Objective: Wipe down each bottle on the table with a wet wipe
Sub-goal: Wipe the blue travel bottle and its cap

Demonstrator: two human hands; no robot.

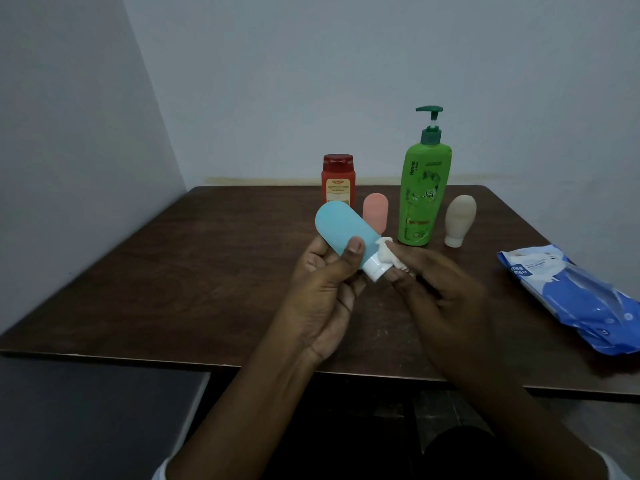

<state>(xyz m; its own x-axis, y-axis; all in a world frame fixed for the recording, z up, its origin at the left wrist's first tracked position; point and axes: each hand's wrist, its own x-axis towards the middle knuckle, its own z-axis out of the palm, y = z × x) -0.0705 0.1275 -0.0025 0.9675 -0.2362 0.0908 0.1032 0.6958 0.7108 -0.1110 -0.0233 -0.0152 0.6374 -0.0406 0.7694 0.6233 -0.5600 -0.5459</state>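
Note:
My left hand [323, 285] holds a light blue squeeze bottle [337, 226] above the table, tilted, with its white cap [374, 270] pointing down to the right. My right hand [440, 292] pinches a crumpled white wet wipe [493, 252] against the bottle's neck and cap. Behind them stand a pink squeeze bottle [375, 211], a red bottle [338, 180] with a red cap, a tall green pump bottle [422, 188] and a beige squeeze bottle [460, 218] resting on its cap.
A blue wet-wipe packet [575, 299] lies at the right of the dark brown table [194, 271]. Pale walls close the table in at the back and left. The table's front edge runs just under my forearms.

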